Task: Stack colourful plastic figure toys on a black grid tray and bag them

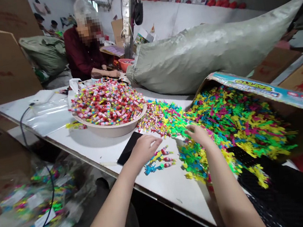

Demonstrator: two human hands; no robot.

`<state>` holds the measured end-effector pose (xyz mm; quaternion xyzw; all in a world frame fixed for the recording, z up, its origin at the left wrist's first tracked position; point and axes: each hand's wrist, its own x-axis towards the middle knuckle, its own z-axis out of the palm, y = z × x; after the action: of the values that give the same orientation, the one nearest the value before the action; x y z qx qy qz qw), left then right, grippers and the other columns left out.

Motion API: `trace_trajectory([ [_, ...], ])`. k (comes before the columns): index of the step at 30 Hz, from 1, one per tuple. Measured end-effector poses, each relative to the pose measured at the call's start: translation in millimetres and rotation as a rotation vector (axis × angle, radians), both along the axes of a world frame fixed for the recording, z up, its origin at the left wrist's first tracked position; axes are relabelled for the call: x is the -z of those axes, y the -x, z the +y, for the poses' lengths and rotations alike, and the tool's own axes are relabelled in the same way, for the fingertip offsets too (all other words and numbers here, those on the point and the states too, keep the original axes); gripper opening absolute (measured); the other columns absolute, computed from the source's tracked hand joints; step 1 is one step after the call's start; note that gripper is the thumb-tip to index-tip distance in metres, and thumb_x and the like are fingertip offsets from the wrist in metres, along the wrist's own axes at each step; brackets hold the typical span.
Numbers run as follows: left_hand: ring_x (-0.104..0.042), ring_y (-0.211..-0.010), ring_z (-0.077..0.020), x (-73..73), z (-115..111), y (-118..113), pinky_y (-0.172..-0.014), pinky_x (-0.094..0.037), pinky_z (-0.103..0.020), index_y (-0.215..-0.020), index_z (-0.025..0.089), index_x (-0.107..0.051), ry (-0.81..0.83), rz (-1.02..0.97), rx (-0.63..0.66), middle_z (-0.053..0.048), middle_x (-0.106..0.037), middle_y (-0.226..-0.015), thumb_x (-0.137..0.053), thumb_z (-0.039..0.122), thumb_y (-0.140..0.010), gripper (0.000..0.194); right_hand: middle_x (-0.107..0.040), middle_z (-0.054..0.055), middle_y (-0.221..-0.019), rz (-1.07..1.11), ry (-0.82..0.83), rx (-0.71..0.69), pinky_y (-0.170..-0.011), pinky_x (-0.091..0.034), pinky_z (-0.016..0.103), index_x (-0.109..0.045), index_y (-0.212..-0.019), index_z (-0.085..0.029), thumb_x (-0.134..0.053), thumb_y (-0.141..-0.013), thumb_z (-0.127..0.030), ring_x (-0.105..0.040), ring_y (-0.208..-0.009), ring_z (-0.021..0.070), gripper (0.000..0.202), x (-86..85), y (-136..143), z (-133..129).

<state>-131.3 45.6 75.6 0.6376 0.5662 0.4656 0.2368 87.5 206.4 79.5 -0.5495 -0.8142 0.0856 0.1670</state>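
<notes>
Beyond and left of the left grip (145, 147) stands a basin (108, 130) of tubes (107, 103) on the worktop (177, 191). That open grip, fingers loosely outstretched, is over a black slab's (127, 147) edge; just right lie a few toys (167, 159). The right grip (199, 135) curls at loose figures (192, 156), its hold hidden; right of it lies a box (267, 86) of figures.

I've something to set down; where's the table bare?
The white table is bare between the small toy group and its near edge, and between the basin and that edge, left of the flat black slab. Crowded: basin rightward through loose plastic figures to the carton.
</notes>
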Motion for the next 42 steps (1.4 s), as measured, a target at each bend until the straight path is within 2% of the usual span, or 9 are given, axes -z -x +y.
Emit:
trace_trajectory([
  [3,-0.06,-0.075,-0.0177,4.6,4,-10,-0.064,-0.045,-0.026,-0.092,0.018,-0.064,0.156,-0.387,0.018,-0.007,-0.066,-0.085,-0.042,0.055,-0.079,0.045,-0.064,0.009,-0.098,0.233,-0.039,-0.18,-0.078,-0.044,0.033,-0.062,-0.096,-0.017,-0.052,-0.08,-0.029,-0.059,-0.089,0.0209,0.023,-11.5,26,-25],
  [6,-0.06,-0.058,-0.0145,9.4,9,-19,-0.046,-0.043,-0.022,-0.098,0.015,-0.058,0.326,-0.758,0.071,-0.007,-0.064,-0.075,-0.045,0.061,-0.074,0.053,-0.064,0.006,-0.097,0.358,-0.052,-0.529,-0.084,-0.044,0.033,-0.063,-0.094,-0.02,-0.054,-0.08,-0.03,-0.057,-0.093,0.019,0.02,-21.1,59,-61],
  [10,-0.049,-0.038,-0.0092,9.8,11,-17,-0.032,-0.03,-0.016,-0.087,0.013,-0.056,0.312,-0.941,-0.088,0.001,-0.051,-0.048,-0.052,0.058,-0.071,0.048,-0.056,0.007,-0.116,0.4,0.169,-0.824,-0.086,-0.043,0.03,-0.059,-0.106,-0.021,-0.051,-0.082,-0.037,-0.053,-0.105,0.0176,0.03,-27.0,78,-84],
  [14,-0.051,-0.048,-0.0079,3.0,8,-8,-0.034,-0.033,-0.015,-0.081,0.014,-0.052,0.212,-1.05,-0.122,0.0,-0.056,-0.062,-0.063,0.046,-0.067,0.037,-0.063,0.008,-0.1,0.297,0.156,-0.351,-0.073,-0.044,0.028,-0.059,-0.101,-0.018,-0.031,-0.09,-0.038,-0.059,-0.087,0.0166,0.036,-7.3,76,-66],
  [19,-0.055,-0.056,-0.0077,-2.7,2,-1,-0.058,-0.047,-0.021,-0.079,0.015,-0.05,0.102,-1.065,-0.051,0.003,-0.055,-0.061,-0.069,0.036,-0.064,0.033,-0.066,0.007,-0.086,-0.206,-0.012,0.018,-0.076,-0.037,0.031,-0.06,-0.089,-0.019,-0.049,-0.081,-0.039,-0.059,-0.082,0.0211,0.024,32.5,84,-48],
  [29,-0.057,-0.061,-0.0088,-15.8,-10,3,-0.063,-0.043,-0.022,-0.1,0.017,-0.05,-0.013,-0.949,0.012,0.004,-0.058,-0.065,-0.071,0.03,-0.063,0.045,-0.066,0.006,-0.093,-0.273,-0.042,0.009,-0.079,-0.033,0.031,-0.057,-0.102,-0.021,-0.044,-0.082,-0.027,-0.059,-0.088,0.0203,0.024,31.4,84,-52],
  [36,-0.054,-0.057,-0.0074,-12.6,-4,2,-0.06,-0.043,-0.021,-0.083,0.016,-0.05,-0.064,-1.039,0.036,0.005,-0.056,-0.067,-0.074,0.03,-0.058,0.037,-0.066,0.007,-0.084,-0.312,0.007,0.015,-0.073,-0.037,0.029,-0.061,-0.088,-0.02,-0.048,-0.079,-0.027,-0.06,-0.081,0.0207,0.018,27.0,80,-53],
  [39,-0.056,-0.062,-0.0081,-11.0,-3,2,-0.065,-0.045,-0.023,-0.089,0.017,-0.052,-0.079,-1.069,0.052,0.003,-0.058,-0.072,-0.072,0.031,-0.06,0.038,-0.065,0.006,-0.074,-0.099,0.078,0.063,-0.062,-0.038,0.027,-0.063,-0.082,-0.018,-0.048,-0.078,-0.032,-0.058,-0.069,0.0183,0.02,10.2,68,-57],
  [42,-0.057,-0.068,-0.0083,-10.0,-2,1,-0.071,-0.045,-0.024,-0.093,0.018,-0.052,-0.085,-1.101,0.059,0.003,-0.059,-0.077,-0.073,0.028,-0.06,0.04,-0.062,0.003,-0.065,0.381,0.301,-0.056,-0.055,-0.037,0.024,-0.063,-0.078,-0.016,-0.049,-0.077,-0.036,-0.052,-0.058,0.0137,0.024,-14.6,54,-63],
])
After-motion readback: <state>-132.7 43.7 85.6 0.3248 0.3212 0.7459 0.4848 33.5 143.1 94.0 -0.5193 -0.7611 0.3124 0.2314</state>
